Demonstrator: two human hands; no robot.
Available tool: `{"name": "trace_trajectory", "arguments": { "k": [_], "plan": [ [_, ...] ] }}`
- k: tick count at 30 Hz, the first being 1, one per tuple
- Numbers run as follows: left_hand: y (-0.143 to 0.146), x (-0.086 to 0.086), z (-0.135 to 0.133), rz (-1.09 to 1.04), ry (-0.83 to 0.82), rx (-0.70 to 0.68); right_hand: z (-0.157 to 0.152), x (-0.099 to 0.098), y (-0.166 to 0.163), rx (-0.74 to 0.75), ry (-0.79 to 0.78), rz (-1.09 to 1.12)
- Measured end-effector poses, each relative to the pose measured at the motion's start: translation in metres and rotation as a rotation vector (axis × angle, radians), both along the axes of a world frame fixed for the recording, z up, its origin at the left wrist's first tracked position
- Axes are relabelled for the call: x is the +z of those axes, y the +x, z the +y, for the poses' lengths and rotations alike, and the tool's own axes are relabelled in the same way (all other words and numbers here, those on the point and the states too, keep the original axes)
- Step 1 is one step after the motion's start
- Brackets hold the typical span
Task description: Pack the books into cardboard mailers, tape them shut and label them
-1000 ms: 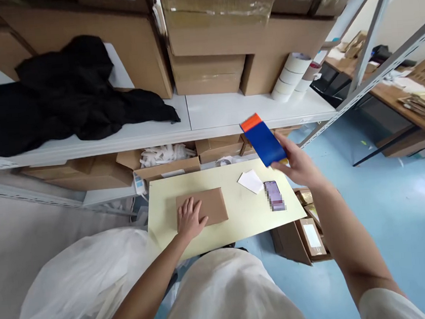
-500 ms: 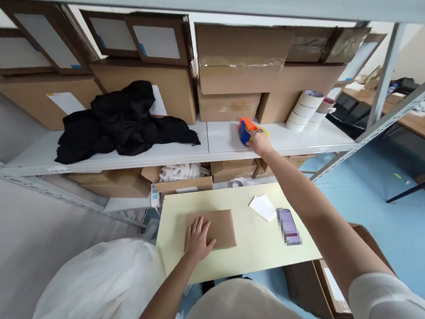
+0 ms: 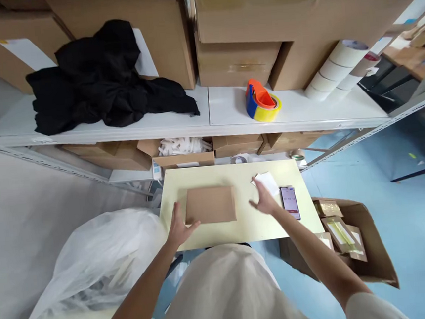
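Note:
A flat brown cardboard parcel (image 3: 210, 205) lies on the small pale yellow table (image 3: 241, 229). My left hand (image 3: 178, 228) grips the parcel's near left corner, thumb along its front edge. My right hand (image 3: 263, 199) hovers open over the table just right of the parcel, holding nothing, beside a white paper slip (image 3: 268, 181) and a phone (image 3: 289, 202). The blue and orange tape dispenser (image 3: 260, 100) with its yellow roll stands alone on the white shelf (image 3: 298, 115) behind the table.
Black clothing (image 3: 98, 85) lies on the shelf's left, white tape rolls (image 3: 334, 69) at its right, large cardboard boxes (image 3: 234, 33) behind. A white plastic bag (image 3: 94, 259) sits at my left. An open carton (image 3: 357, 241) of small packs stands on the blue floor at right.
My right hand let go of the tape dispenser on the shelf and came back down to the table. My left hand slid from the parcel's top to its left corner.

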State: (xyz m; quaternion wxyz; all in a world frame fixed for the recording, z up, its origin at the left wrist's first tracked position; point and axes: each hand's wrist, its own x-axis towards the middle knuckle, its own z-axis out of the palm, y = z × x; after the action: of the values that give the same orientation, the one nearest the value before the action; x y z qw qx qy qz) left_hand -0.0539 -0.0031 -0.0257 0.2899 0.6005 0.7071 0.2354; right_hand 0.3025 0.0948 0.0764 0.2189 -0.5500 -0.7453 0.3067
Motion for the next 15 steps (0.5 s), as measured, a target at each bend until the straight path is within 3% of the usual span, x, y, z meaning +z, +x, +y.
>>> {"name": "trace_trajectory", "arguments": {
  "k": [4, 8, 12, 15],
  "plan": [
    [-0.023, -0.017, -0.014, -0.115, -0.235, -0.005, -0.049, -0.056, -0.03, 0.065, -0.159, 0.029],
    [-0.014, -0.02, -0.009, -0.189, -0.221, -0.118, -0.049, -0.09, -0.057, 0.097, -0.265, 0.11],
    [-0.004, -0.017, -0.001, -0.296, -0.162, -0.07, -0.038, -0.105, -0.065, 0.108, -0.48, 0.304],
    [-0.007, -0.012, 0.002, -0.368, -0.147, -0.051, -0.04, -0.096, -0.062, 0.073, -0.554, 0.435]
  ]
}}
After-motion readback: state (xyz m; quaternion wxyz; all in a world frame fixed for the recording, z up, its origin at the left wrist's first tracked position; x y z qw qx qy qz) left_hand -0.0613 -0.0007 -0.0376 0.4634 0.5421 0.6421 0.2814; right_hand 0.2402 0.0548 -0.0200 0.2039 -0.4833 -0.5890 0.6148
